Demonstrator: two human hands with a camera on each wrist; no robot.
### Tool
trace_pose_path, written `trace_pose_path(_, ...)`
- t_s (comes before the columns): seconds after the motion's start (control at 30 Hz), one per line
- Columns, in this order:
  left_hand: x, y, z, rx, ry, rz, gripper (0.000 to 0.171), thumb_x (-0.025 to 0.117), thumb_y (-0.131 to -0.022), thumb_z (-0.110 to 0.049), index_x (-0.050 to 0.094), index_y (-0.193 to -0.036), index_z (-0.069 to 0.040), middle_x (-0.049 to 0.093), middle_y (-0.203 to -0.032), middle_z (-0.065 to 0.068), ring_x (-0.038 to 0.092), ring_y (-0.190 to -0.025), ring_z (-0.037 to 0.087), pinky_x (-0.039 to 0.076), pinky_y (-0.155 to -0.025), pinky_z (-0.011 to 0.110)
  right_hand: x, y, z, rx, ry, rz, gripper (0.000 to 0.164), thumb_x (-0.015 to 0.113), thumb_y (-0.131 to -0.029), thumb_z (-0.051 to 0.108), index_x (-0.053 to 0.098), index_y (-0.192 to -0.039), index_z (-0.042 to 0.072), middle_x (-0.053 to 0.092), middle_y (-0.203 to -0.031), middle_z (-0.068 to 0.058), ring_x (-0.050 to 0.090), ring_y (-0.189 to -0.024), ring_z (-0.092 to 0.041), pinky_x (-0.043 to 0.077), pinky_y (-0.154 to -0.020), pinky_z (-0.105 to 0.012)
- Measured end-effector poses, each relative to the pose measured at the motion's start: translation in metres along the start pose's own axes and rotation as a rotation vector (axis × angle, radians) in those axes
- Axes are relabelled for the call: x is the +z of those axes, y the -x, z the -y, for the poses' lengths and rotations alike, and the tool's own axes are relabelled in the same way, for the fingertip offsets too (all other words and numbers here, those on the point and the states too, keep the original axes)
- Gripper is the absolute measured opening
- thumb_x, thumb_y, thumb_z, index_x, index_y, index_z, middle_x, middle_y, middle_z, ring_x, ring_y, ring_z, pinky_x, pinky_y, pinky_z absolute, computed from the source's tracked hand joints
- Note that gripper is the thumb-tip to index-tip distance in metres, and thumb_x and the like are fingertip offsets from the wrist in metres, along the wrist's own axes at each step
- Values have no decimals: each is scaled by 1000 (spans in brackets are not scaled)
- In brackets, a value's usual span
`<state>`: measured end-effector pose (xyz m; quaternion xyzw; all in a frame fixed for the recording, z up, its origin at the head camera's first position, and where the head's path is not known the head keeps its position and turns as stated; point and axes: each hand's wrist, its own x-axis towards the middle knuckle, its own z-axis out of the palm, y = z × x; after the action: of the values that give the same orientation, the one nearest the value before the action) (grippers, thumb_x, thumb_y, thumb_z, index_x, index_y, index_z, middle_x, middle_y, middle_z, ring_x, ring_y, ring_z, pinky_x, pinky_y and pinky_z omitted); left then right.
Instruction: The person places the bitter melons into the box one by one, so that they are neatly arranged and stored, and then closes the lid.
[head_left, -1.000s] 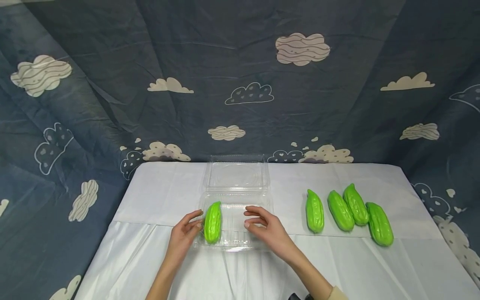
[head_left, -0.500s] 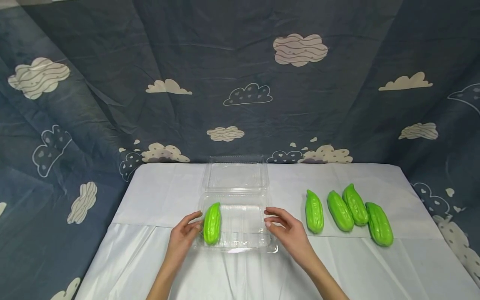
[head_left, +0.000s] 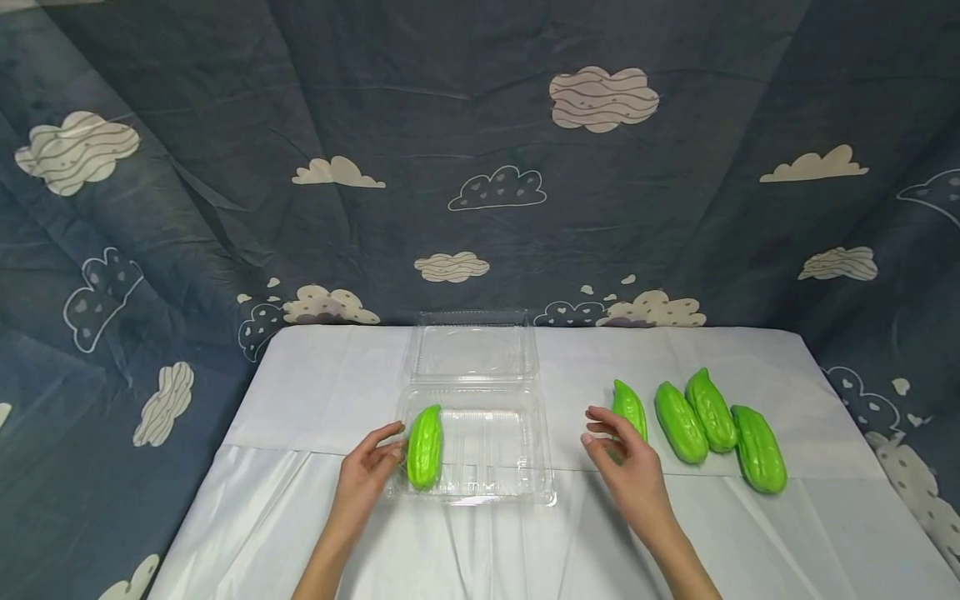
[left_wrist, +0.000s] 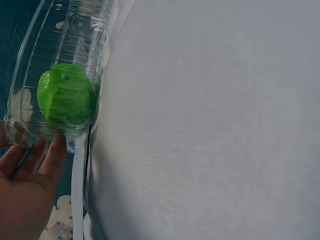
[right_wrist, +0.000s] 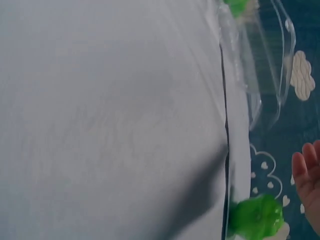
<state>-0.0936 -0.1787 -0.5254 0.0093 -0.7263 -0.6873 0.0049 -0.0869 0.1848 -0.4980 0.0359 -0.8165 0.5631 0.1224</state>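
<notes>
A clear plastic clamshell container [head_left: 487,479] lies with its lid [head_left: 474,354] folded back. One green, ridged bitter melon [head_left: 425,447] is inside, along the container's left side. My left hand [head_left: 367,475] rests its extended fingertips against the container's left wall; the left wrist view has the fingers [left_wrist: 54,159] right at that wall, below the melon [left_wrist: 65,95]. To the right of the container, my right hand [head_left: 630,471] has its fingers apart and nothing between them. It overlaps the lower part of the leftmost loose bitter melon [head_left: 628,404], which also appears low in the right wrist view.
Three more bitter melons, a left one [head_left: 681,422], a middle one [head_left: 711,410] and a right one [head_left: 761,450], lie close together on the right of the white-covered table [head_left: 322,383]. A dark cloth [head_left: 480,125] with cloud prints hangs behind and at the sides.
My right hand has moved right, from over the container past its right rim to the leftmost loose bitter melon. My left hand and the melon in the container keep their places.
</notes>
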Motion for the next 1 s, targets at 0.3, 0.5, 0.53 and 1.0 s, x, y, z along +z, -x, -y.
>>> trace_pose_path(0.3,0,1,1,-20,-11,-13,38,60,-94,2,59,-131,-3,58,-133,17,59,-117,30,50,-92,24,-15,-3,-18,-4,255,-128,43,72,-89,4,60,-130,8,59,-128,-3,54,-117,-19,44,-96,-20)
trace_pose_path(0.5,1,2,1,-27,-5,-10,38,60,-94,2,59,-132,-3,58,-133,17,59,-118,29,50,-92,25,-22,-7,-26,76,307,-153,44,70,-91,8,56,-133,8,53,-137,-11,46,-130,-31,40,-104,-46)
trace_pose_path(0.53,1,2,1,-27,-4,-9,38,60,-94,1,59,-132,-3,58,-133,17,59,-118,29,49,-92,25,-23,-7,-27,84,306,-155,44,69,-92,8,56,-134,7,52,-138,-12,44,-132,-33,39,-104,-49)
trace_pose_path(1.0,0,1,0,4,-2,-5,38,60,-94,2,59,-132,-2,58,-134,17,59,-117,30,50,-91,24,-36,-20,-40,117,316,-202,43,64,-93,2,54,-135,6,50,-139,-20,41,-134,-38,36,-104,-57)
